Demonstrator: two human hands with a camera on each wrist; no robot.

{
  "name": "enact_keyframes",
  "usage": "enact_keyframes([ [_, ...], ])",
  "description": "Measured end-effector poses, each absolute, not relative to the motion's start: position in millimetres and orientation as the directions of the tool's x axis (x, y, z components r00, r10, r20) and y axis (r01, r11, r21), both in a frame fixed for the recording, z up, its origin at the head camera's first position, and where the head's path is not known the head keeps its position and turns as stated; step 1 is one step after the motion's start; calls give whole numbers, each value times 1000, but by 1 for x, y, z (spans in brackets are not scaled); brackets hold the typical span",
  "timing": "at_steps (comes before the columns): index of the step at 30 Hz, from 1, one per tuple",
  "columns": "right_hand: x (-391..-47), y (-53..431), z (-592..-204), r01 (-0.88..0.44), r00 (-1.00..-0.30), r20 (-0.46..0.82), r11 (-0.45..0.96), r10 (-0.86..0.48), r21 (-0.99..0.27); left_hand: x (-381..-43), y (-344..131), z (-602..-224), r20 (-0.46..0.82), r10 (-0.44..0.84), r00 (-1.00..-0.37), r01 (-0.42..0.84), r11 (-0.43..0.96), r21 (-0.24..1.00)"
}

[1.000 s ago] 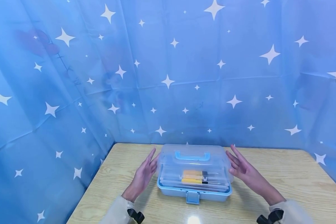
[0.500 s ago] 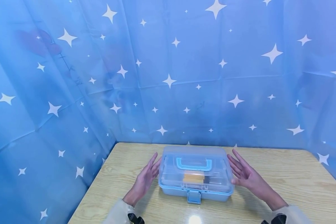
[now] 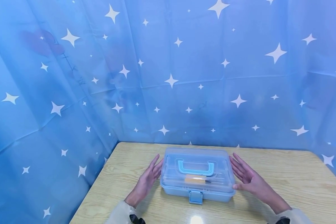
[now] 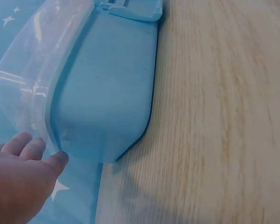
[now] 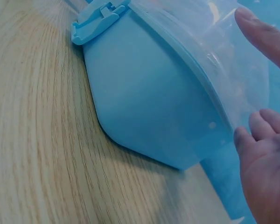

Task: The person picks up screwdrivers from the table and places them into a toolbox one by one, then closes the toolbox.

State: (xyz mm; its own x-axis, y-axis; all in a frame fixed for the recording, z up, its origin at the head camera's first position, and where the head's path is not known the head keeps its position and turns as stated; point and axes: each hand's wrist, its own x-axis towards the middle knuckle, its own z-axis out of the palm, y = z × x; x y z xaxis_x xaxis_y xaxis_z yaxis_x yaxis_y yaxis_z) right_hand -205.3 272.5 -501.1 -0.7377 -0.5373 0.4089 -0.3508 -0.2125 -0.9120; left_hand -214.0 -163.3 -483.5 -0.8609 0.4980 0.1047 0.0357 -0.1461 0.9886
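Observation:
A light blue plastic toolbox (image 3: 175,191) stands on the table, its clear lid (image 3: 170,166) lowered onto the base. The blue carry handle (image 3: 196,172) lies on top of the lid. Through the plastic shows something with an orange handle (image 3: 195,179). At the front, the blue latch (image 3: 196,197) juts outward, unfastened, as both wrist views show. My left hand (image 3: 144,184) has its fingers extended along the box's left end, fingertips right at the lid's rim. On the opposite end, my right hand (image 3: 249,179) is spread, with fingertips and thumb close beside the lid.
Beneath the box is a light wood-grain table (image 3: 282,174). A blue curtain (image 3: 145,102) with white stars hangs behind the table and along its left side. Dark straps with cameras sit on both wrists.
The lid has come down from partly raised to resting on the base, and the handle has tilted forward with it. Both hands have moved slightly down along the sides.

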Motion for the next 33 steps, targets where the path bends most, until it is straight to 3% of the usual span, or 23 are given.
enact_keyframes([
  [9, -204, 274, -490, -409, -714, 427, -164, -555, -898, -214, -165, -482, 102, 473, -875, 35, -148, 988],
  [13, -202, 273, -481, -417, -749, 390, -76, -536, -906, -216, -165, -478, 95, 417, -904, 55, -107, 993],
  [23, -192, 258, -453, -474, -861, 305, 425, -408, -771, -226, -151, -451, 124, 238, -963, 162, 149, 976],
  [27, -191, 246, -443, -535, -834, 340, 486, -435, -691, -230, -143, -443, 156, 258, -954, 221, 247, 943],
  [33, -188, 218, -430, -679, -733, 410, 535, -544, -503, -234, -126, -428, 225, 317, -921, 356, 457, 815],
])
